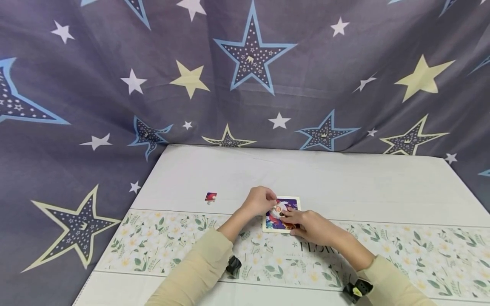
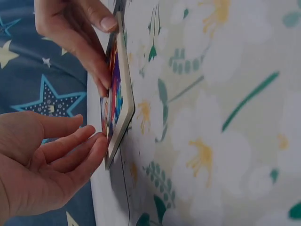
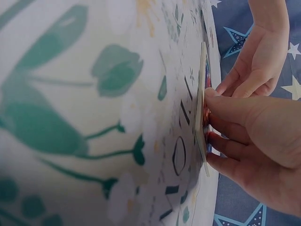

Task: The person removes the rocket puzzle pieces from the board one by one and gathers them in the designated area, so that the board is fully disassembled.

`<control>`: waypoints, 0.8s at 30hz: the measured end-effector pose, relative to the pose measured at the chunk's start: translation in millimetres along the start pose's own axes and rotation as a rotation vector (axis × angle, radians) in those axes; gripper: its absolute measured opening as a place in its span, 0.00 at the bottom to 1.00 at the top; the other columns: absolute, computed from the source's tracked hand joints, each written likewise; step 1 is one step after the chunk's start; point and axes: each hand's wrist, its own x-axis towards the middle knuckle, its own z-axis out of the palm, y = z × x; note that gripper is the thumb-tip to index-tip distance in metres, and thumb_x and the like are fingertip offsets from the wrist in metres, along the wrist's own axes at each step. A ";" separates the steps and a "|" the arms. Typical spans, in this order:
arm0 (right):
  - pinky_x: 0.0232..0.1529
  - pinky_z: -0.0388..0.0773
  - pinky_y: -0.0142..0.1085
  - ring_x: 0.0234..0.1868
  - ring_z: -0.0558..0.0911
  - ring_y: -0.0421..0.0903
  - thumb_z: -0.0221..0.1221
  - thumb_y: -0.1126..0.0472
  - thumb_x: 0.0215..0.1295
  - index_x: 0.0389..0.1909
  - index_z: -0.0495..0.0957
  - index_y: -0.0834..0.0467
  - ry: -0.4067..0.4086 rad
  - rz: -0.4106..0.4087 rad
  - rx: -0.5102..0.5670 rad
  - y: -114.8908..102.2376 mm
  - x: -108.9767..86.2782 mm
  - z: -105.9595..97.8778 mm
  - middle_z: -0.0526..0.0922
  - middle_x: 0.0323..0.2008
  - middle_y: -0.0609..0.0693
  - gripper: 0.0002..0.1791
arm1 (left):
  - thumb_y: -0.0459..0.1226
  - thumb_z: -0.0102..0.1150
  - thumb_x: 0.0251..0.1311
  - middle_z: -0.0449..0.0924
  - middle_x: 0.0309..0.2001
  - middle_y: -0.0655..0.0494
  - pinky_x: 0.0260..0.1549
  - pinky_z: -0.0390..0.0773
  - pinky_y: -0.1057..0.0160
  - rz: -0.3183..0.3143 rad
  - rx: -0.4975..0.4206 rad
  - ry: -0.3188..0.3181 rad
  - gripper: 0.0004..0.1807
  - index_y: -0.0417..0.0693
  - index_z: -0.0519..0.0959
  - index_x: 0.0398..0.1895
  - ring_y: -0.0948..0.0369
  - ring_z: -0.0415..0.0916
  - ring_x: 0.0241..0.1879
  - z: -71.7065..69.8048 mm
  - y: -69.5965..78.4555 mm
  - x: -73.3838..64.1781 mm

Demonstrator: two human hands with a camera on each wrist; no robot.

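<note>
A small jigsaw puzzle (image 1: 271, 224) in a cream frame lies on the table, with a purple, red and white picture. My left hand (image 1: 261, 200) is at its upper left, fingers bent gently. In the left wrist view the left hand (image 2: 56, 160) has its fingertips right at the puzzle's edge, thumb apart from them. From the right, my right hand (image 1: 311, 225) lays its fingers on the picture; in the right wrist view the right hand (image 3: 254, 136) has its thumb near the frame. Part of the picture is hidden beneath the hands. A loose red and purple jigsaw piece (image 1: 210, 197) lies to the left.
The white table (image 1: 344, 182) has a floral runner band (image 1: 160, 238) across it, with printed lettering below the puzzle. A dark grey curtain (image 1: 306, 97) with stars hangs behind and at the sides. Black straps with devices sit at both wrists.
</note>
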 end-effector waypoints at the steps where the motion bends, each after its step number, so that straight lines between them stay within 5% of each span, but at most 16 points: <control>1: 0.53 0.79 0.46 0.63 0.74 0.59 0.61 0.63 0.62 0.58 0.76 0.62 0.001 -0.002 -0.002 0.1 0.4 -0.4 0.75 0.62 0.60 0.23 | 0.33 0.59 0.60 0.85 0.36 0.49 0.43 0.78 0.60 0.000 0.000 0.003 0.07 0.40 0.84 0.39 0.57 0.79 0.38 0.5 0.5 -0.3; 16: 0.56 0.77 0.48 0.63 0.75 0.58 0.61 0.63 0.62 0.57 0.77 0.62 -0.008 -0.003 0.000 -1.6 4.5 -3.5 0.76 0.61 0.60 0.22 | 0.28 0.55 0.58 0.85 0.35 0.47 0.38 0.79 0.63 0.002 -0.082 0.088 0.10 0.39 0.84 0.39 0.57 0.79 0.36 4.3 -6.2 0.4; 24: 0.49 0.81 0.42 0.62 0.75 0.59 0.61 0.63 0.62 0.57 0.76 0.62 -0.002 0.005 0.002 -1.1 4.1 -2.0 0.76 0.61 0.61 0.22 | 0.27 0.52 0.57 0.84 0.34 0.45 0.26 0.68 0.70 -0.035 -0.134 0.089 0.15 0.40 0.83 0.45 0.63 0.69 0.24 5.2 -5.1 3.9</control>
